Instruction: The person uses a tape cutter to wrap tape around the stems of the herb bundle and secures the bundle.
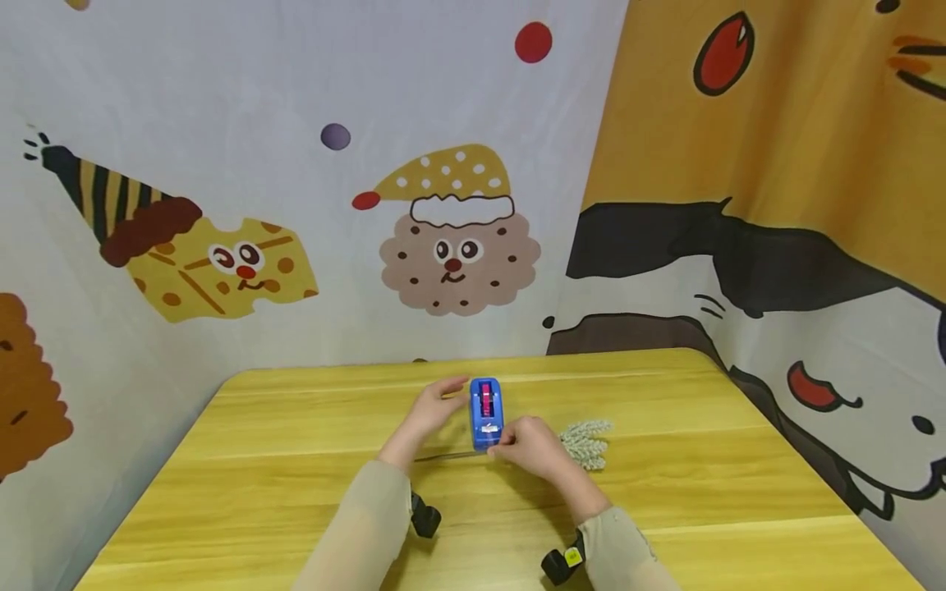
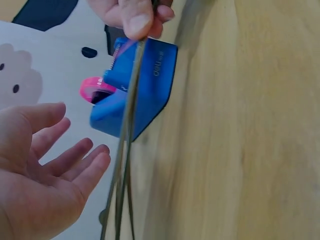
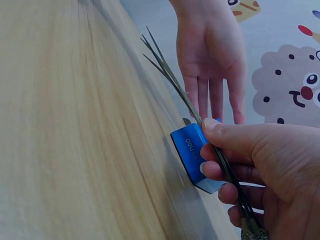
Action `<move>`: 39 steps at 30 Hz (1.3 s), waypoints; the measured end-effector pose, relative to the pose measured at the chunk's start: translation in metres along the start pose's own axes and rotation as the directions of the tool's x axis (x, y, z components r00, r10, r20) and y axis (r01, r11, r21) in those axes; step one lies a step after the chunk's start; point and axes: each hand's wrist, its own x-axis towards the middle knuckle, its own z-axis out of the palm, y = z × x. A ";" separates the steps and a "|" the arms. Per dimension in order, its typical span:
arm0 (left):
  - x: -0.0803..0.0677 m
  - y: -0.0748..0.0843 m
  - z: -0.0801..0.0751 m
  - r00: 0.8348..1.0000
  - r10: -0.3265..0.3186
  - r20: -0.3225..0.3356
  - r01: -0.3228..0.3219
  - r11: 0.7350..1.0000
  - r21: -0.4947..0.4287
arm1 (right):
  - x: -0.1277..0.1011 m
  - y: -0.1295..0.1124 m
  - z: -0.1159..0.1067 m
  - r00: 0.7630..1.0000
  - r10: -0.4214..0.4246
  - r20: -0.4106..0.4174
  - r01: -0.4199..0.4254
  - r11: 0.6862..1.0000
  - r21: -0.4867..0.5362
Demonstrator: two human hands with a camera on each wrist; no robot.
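Note:
My right hand (image 1: 534,446) pinches a bunch of thin dried stems (image 3: 172,80) between thumb and fingers. Pale, grainy heads (image 1: 586,444) of the bunch stick out to the right of that hand, while the bare stem ends (image 1: 451,455) point left. Just beyond the stems stands a blue tape dispenser (image 2: 150,85) with a pink tape roll (image 2: 92,89) in it. On the dispenser's left side is my left hand (image 1: 436,406), its fingers loosely spread and nothing in them. In the left wrist view, the stems cross in front of the dispenser.
The wooden table (image 1: 296,427) has rounded far corners. Behind it hangs a curtain (image 1: 296,164) printed with cartoon figures, close to the table's far edge. Each wrist wears a small black camera, such as the left one (image 1: 424,517).

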 end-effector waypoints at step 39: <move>0.017 -0.016 0.031 0.990 -0.101 -0.096 0.079 0.975 -0.207 | -0.001 0.001 0.004 1.000 0.005 -0.006 -0.005 1.000 -0.012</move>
